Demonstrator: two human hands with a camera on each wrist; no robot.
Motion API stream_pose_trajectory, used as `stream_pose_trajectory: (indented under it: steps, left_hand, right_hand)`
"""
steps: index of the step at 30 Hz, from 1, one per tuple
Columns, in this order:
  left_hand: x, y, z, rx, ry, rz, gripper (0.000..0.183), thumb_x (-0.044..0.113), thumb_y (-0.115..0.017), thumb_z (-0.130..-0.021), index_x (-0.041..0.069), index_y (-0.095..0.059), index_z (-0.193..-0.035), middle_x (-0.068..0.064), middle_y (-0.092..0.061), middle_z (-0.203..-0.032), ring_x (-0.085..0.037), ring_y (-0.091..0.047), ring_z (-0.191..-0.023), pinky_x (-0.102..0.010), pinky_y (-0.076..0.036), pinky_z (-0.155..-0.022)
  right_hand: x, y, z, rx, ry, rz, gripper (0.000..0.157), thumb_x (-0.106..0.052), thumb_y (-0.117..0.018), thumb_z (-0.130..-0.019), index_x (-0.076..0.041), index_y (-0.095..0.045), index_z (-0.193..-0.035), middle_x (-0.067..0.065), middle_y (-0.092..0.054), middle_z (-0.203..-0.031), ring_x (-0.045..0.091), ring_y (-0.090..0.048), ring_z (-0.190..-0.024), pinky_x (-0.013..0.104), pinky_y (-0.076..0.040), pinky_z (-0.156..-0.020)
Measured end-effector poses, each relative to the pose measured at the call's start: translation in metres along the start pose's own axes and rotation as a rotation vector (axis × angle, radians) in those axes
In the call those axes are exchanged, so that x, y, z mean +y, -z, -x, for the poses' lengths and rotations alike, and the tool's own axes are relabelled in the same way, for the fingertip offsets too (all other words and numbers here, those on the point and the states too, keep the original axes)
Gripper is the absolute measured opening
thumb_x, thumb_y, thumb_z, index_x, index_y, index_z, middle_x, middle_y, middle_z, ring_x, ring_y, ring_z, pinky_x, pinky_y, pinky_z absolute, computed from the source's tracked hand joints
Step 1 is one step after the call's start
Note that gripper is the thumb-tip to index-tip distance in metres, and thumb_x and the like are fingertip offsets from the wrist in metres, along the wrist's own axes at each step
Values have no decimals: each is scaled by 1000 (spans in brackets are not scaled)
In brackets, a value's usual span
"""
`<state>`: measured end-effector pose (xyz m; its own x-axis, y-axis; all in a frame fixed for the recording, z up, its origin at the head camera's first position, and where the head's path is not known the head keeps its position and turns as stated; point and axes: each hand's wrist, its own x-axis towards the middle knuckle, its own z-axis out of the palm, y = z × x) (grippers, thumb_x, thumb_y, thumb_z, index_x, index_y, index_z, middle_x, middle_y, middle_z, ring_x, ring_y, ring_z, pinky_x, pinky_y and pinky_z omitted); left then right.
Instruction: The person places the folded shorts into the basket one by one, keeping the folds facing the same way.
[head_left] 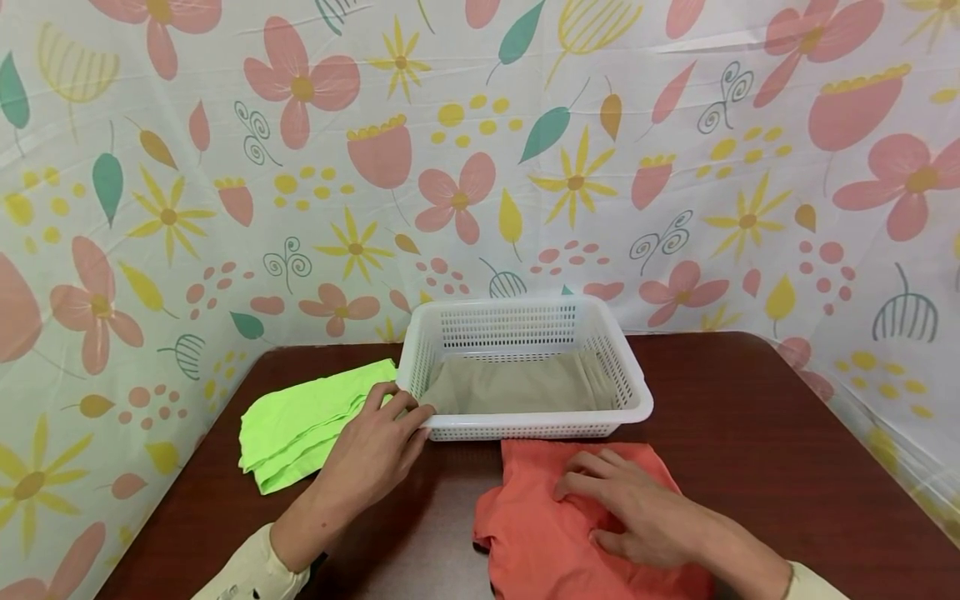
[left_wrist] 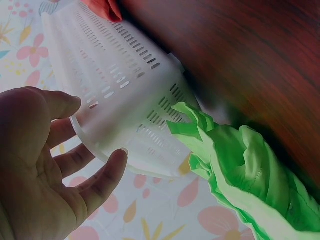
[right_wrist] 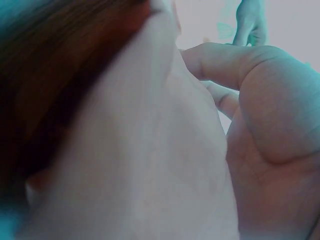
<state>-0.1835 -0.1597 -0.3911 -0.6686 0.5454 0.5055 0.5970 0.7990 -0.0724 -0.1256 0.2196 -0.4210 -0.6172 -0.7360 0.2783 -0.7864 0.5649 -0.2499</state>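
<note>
A white perforated plastic basket stands on the table, with a folded grey-beige cloth lying inside it. My left hand is at the basket's front left corner, its thumb and bent fingers around the rim in the left wrist view. A folded red garment lies in front of the basket. On top of it rests my right hand, fingers bent and spread, apparently without pinching the fabric. In the right wrist view, the fabric looks washed out and fills much of the picture beside the palm.
A folded bright green cloth lies left of the basket, close to my left forearm. The dark red-brown table extends on both sides. Behind it hangs a white curtain printed with flowers.
</note>
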Motion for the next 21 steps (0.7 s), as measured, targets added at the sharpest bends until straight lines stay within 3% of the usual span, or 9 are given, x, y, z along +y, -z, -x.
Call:
stream_pose_trajectory:
  steps: [21]
  left_hand:
    - [1,-1,0,6,1,6,23,21,-79,-95,21,-77,-118,1,-68,-104,-28,-55,-116,-35,-61,-76]
  right_hand:
    - [-1,-1,-2,-12,-14,19,64,-12,-89,-78,-36,-61,-130,-16,-55,-128,10,-48,-118,43,-49,-96]
